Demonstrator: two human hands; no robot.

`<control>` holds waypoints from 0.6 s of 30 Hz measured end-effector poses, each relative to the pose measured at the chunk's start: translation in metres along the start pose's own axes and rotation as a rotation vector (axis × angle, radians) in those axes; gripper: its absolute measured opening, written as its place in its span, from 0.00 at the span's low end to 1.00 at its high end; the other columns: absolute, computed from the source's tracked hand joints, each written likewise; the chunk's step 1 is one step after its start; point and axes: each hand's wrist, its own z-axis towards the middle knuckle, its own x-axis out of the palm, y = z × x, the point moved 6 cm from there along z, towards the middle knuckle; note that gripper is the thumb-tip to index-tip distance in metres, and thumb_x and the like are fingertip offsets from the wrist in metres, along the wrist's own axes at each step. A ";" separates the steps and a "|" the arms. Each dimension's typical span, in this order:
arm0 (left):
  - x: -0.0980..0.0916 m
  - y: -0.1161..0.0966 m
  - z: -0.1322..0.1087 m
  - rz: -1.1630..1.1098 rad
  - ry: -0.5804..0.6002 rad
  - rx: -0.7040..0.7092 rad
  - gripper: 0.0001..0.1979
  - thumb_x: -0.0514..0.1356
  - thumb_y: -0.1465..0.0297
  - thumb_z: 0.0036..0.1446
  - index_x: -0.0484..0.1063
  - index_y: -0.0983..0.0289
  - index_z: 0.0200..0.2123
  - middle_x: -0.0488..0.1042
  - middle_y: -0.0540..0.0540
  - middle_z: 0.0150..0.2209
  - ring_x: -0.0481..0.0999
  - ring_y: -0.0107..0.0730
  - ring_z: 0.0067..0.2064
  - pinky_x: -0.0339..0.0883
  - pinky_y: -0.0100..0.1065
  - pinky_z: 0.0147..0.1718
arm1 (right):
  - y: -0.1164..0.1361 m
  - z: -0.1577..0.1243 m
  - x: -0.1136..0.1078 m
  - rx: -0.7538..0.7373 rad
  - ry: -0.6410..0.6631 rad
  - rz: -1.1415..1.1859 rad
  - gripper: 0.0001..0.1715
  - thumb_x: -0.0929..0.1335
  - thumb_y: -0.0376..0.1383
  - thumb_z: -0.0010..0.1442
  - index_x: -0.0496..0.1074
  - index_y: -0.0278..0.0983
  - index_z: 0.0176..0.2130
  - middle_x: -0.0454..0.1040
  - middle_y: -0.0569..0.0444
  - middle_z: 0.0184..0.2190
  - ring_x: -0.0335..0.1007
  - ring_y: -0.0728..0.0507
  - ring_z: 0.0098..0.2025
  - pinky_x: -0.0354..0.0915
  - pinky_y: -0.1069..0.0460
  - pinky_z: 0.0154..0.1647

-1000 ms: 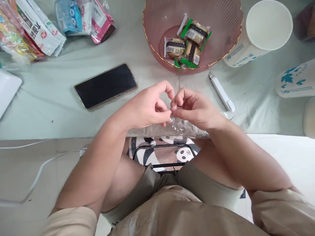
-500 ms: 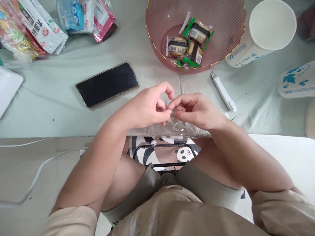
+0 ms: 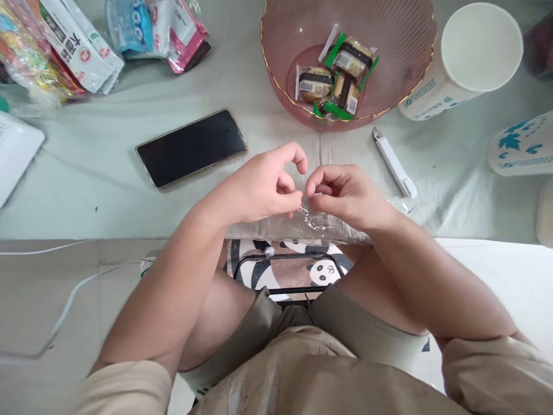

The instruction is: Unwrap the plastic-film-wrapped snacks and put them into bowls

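Thin clear plastic film, possibly a bag, hangs crumpled below my fingers over the table's front edge. My left hand is closed on the film near its edge, thumb against a curled finger, with the index finger arched free above. My right hand pinches the same film between thumb and fingers, just to the right of the left fingertips. Part of the film is hidden behind my right hand and wrist. A white utility knife lies on the cloth, beyond my right hand.
A phone lies left of my hands. Ahead stands a pink ribbed bowl with several wrapped snacks. Paper cups are at the right. Snack packets lie at the back left. A white cable hangs below the table.
My right fingertips have moved slightly right, away from the left ones, opening a small gap. Both hands keep hold of the film.
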 end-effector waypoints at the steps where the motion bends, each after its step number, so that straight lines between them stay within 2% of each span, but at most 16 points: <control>1: 0.000 0.000 0.000 0.008 0.006 0.002 0.17 0.62 0.77 0.48 0.61 0.57 0.39 0.73 0.39 0.19 0.75 0.27 0.21 0.62 0.26 0.22 | 0.000 0.000 0.000 0.003 0.009 0.017 0.07 0.71 0.26 0.50 0.70 0.36 0.30 0.59 0.65 0.19 0.52 0.55 0.22 0.50 0.57 0.23; 5: -0.001 -0.001 0.000 0.019 -0.011 0.024 0.16 0.61 0.77 0.50 0.60 0.57 0.39 0.73 0.39 0.19 0.74 0.26 0.20 0.61 0.27 0.22 | 0.000 -0.001 0.003 -0.012 0.062 0.071 0.09 0.74 0.28 0.51 0.70 0.36 0.30 0.69 0.59 0.25 0.64 0.53 0.27 0.61 0.56 0.27; 8: -0.004 -0.002 0.001 0.045 -0.074 0.076 0.12 0.61 0.75 0.52 0.62 0.58 0.38 0.73 0.41 0.20 0.74 0.26 0.21 0.62 0.28 0.23 | -0.002 0.000 0.002 -0.028 0.053 0.136 0.09 0.75 0.38 0.60 0.75 0.36 0.34 0.75 0.54 0.31 0.72 0.50 0.33 0.70 0.54 0.35; 11: -0.007 -0.004 0.001 0.072 -0.152 0.135 0.08 0.61 0.74 0.53 0.65 0.59 0.36 0.74 0.44 0.23 0.76 0.26 0.25 0.64 0.28 0.25 | -0.002 0.001 -0.003 -0.085 -0.042 0.158 0.15 0.76 0.45 0.62 0.75 0.36 0.37 0.76 0.54 0.32 0.73 0.49 0.34 0.72 0.53 0.37; 15: -0.007 -0.007 0.001 0.058 -0.194 0.179 0.06 0.63 0.74 0.53 0.70 0.61 0.35 0.77 0.47 0.29 0.79 0.26 0.31 0.70 0.27 0.31 | 0.003 -0.001 -0.004 -0.188 -0.112 0.028 0.19 0.80 0.43 0.56 0.73 0.37 0.37 0.76 0.55 0.34 0.74 0.49 0.35 0.73 0.53 0.37; 18: -0.006 -0.007 0.001 0.036 -0.204 0.198 0.05 0.64 0.74 0.54 0.73 0.61 0.36 0.79 0.49 0.33 0.80 0.27 0.34 0.74 0.28 0.36 | 0.007 -0.003 -0.006 -0.256 -0.172 -0.100 0.18 0.80 0.42 0.55 0.72 0.38 0.37 0.76 0.55 0.34 0.74 0.49 0.35 0.75 0.52 0.38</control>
